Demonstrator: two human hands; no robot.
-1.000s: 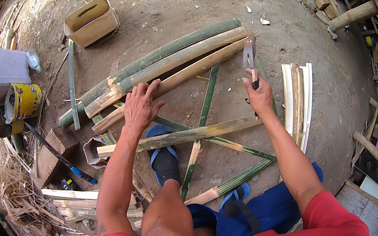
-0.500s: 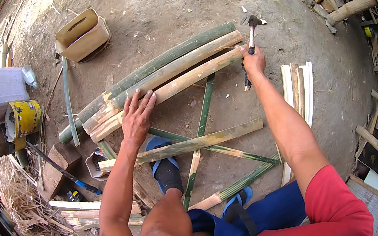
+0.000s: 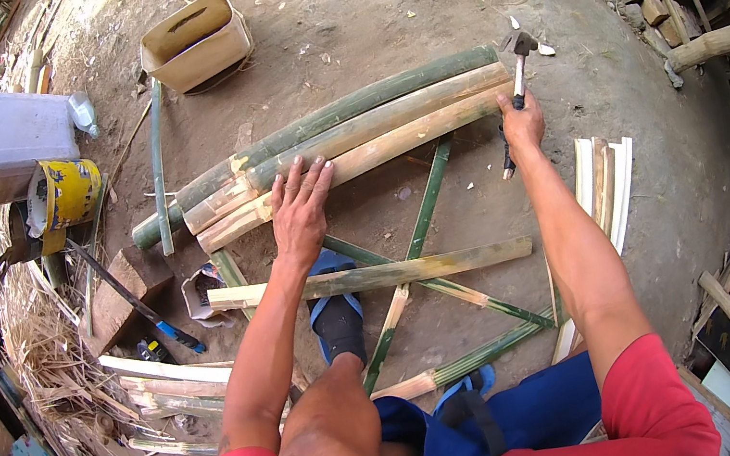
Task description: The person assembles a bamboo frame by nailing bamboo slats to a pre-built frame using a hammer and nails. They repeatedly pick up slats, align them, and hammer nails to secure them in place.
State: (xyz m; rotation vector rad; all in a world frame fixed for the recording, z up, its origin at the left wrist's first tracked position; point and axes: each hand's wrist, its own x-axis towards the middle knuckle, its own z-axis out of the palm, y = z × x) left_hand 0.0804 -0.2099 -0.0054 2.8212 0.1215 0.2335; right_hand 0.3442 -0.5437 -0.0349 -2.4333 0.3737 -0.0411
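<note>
My left hand (image 3: 299, 220) lies with fingers spread on the nearest of three long bamboo pieces. That nearest piece (image 3: 408, 139) and the middle one (image 3: 367, 128) are pale; the far one (image 3: 381, 96) is green. Beside their right ends, my right hand (image 3: 522, 120) is closed round the dark grip of a hammer (image 3: 517, 84), its metal head pointing away from me. Under the pieces, green bamboo struts (image 3: 430, 197) cross in a frame. A flat bamboo strip (image 3: 449, 262) lies across the struts, over my left foot.
Pale split strips (image 3: 607, 185) lie right of my right forearm, and more (image 3: 173, 384) at lower left. A beige container (image 3: 202, 51) stands at the back. On the left are a yellow bucket (image 3: 73, 203), a wooden block (image 3: 136, 288) and a black-and-blue saw-like tool (image 3: 140, 307).
The whole view has shifted, so most things appear farther right. My left hand stays on the near bamboo piece, and my right hand keeps the hammer beside the right ends.
</note>
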